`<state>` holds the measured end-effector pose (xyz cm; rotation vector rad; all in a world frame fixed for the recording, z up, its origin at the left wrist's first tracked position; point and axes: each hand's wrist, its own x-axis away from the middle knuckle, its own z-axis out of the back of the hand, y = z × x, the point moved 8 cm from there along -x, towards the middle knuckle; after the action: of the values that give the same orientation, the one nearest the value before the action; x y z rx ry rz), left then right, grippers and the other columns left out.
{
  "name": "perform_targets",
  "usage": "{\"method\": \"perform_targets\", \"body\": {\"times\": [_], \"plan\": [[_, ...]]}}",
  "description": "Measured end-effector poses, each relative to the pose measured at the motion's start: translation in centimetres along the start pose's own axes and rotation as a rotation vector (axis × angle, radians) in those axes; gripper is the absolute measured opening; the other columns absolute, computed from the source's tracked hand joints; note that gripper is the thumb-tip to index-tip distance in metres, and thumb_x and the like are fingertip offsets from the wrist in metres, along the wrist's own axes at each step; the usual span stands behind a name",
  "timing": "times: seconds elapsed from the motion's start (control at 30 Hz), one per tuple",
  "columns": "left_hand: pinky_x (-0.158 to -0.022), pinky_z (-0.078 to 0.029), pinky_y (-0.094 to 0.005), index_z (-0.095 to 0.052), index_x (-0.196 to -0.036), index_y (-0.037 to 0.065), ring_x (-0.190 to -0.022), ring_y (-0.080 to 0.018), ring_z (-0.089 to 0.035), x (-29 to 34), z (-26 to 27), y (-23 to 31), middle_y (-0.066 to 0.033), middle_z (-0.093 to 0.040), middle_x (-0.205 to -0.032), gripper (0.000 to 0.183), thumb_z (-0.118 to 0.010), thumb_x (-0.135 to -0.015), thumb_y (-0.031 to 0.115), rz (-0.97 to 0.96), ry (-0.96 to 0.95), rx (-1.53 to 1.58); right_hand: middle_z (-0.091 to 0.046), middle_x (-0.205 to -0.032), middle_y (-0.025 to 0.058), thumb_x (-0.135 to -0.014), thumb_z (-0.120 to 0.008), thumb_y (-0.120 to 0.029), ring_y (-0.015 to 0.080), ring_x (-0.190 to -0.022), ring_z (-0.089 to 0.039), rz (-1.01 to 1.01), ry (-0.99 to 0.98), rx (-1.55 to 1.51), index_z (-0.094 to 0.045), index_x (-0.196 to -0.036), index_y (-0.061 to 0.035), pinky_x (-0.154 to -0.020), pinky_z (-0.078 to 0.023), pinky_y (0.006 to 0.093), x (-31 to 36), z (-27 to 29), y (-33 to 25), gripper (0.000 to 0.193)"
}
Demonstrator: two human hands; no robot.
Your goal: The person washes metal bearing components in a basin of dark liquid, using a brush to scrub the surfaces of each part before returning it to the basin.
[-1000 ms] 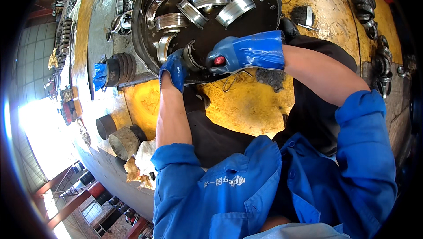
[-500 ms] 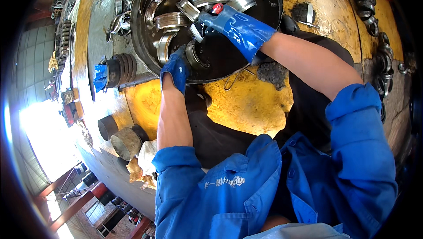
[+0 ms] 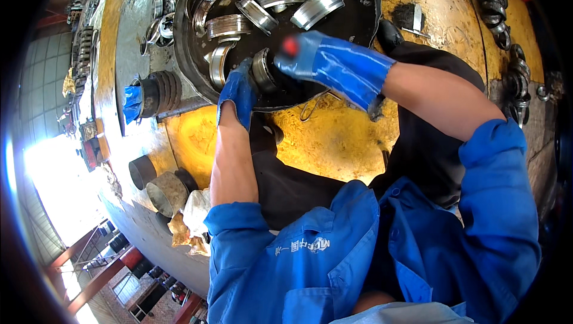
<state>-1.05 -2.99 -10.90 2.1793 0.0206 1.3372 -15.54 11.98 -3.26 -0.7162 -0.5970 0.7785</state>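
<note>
Yellow-stained floor (image 3: 334,145) beside dark basin (image 3: 184,55). Grips metal ring (image 3: 262,72) inside basin's near side with left hand (image 3: 237,91); curls right hand (image 3: 305,55) close by, cannot tell whether holding anything. Probably midway on this ring; cannot tell finished from untouched among other rings (image 3: 318,8).

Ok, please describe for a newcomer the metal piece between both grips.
Find the big dark basin. Inside it, near the rim closest to the person, is the curved metal piece. Unlike its neighbours, it sits between the left grip and right grip.
</note>
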Motion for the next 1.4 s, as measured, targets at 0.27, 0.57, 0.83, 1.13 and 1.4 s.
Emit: {"method": "perform_targets", "body": {"times": [0.27,0.57,0.83,1.13,1.4], "plan": [[-0.069,-0.047,-0.0349,-0.069,-0.105,0.011,-0.078,-0.0191,-0.057,4.0,-1.2,1.1,-0.0053,-0.067,-0.084,0.031,-0.059,-0.1,0.041,-0.077,0.24,-0.502,-0.07,-0.076,0.0183,-0.088,-0.061,-0.056,0.0304,-0.068,-0.067,-0.22,0.11,-0.272,-0.072,-0.088,-0.0052,-0.072,-0.056,0.0439,-2.5,5.5,1.2,0.052],[-0.084,-0.05,-0.0354,-0.066,-0.124,0.01,-0.097,-0.0227,-0.063,-1.4,2.0,1.0,-0.0064,-0.069,-0.116,0.038,-0.059,-0.099,0.039,-0.077,-0.008,-0.336,-0.068,-0.072,0.0198,-0.086,-0.065,-0.052,0.0341,-0.068,-0.067,-0.044,0.044,-0.098,-0.071,-0.082,-0.0063,-0.069,-0.055,0.0463,1.1,0.4,-0.2,0.047],[-0.094,-0.048,-0.0389,-0.061,-0.134,0.016,-0.108,-0.0221,-0.063,0.8,-1.4,-0.1,-0.0032,-0.068,-0.124,0.047,-0.06,-0.097,0.044,-0.084,0.026,-0.359,-0.066,-0.063,0.0163,-0.083,-0.07,-0.053,0.0331,-0.058,-0.064,0.06,0.479,-0.074,-0.071,-0.078,-0.0062,-0.062,-0.055,0.0467,-1.7,2.2,2.5,0.047],[-0.082,-0.051,-0.0295,-0.067,-0.126,0.015,-0.098,-0.0189,-0.064,4.0,-0.4,0.9,-0.0054,-0.071,-0.111,0.038,-0.063,-0.097,0.039,-0.121,0.216,-0.47,-0.068,-0.071,0.0153,-0.089,-0.065,-0.054,0.0299,-0.068,-0.067,-0.076,0.157,-0.311,-0.072,-0.083,-0.0074,-0.073,-0.056,0.0424,-4.3,0.6,1.9,0.048],[-0.091,-0.051,-0.0327,-0.067,-0.124,0.004,-0.101,-0.0235,-0.065,0.9,0.4,0.6,-0.0092,-0.071,-0.116,0.036,-0.055,-0.103,0.031,-0.048,-0.003,-0.186,-0.073,-0.085,0.012,-0.089,-0.07,-0.043,0.0284,-0.081,-0.071,0.184,0.095,-0.381,-0.074,-0.099,-0.0126,-0.08,-0.058,0.0369,0.5,-0.4,-2.1,0.032]]}}
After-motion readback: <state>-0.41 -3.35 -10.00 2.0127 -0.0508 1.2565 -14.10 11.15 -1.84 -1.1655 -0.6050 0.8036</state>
